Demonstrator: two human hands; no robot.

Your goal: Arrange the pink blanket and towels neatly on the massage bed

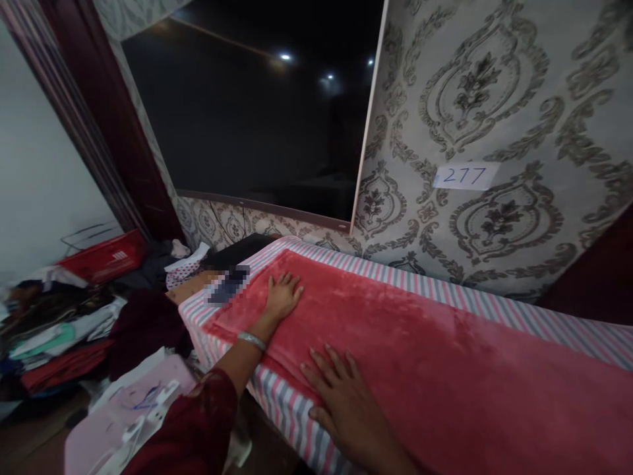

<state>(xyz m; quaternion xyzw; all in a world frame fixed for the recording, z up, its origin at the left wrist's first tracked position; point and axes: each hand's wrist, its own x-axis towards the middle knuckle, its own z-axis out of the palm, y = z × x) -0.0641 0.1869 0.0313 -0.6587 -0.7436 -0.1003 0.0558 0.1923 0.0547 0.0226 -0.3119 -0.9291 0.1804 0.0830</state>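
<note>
A red plush blanket [435, 356] lies folded in a long flat strip on a striped cloth [425, 280] that covers a table. Near the blanket's left end, my left hand [283, 295] rests flat on it with the fingers spread. Closer to me, my right hand [346, 399] also lies on the blanket by its front edge, palm down and fingers apart. Neither hand grips anything. A silver bracelet [252, 340] circles my left wrist. Beside the blanket's left end a dark blurred patch [228, 285] sits on the striped cloth, too pixelated to make out.
A large dark television [257, 105] hangs on the patterned wall behind the table. Piled clothes [69, 343] and a red basket [106, 254] stand at the left. Below my left arm is a pink lidded box [123, 409]. A label reading 277 [465, 176] is on the wall.
</note>
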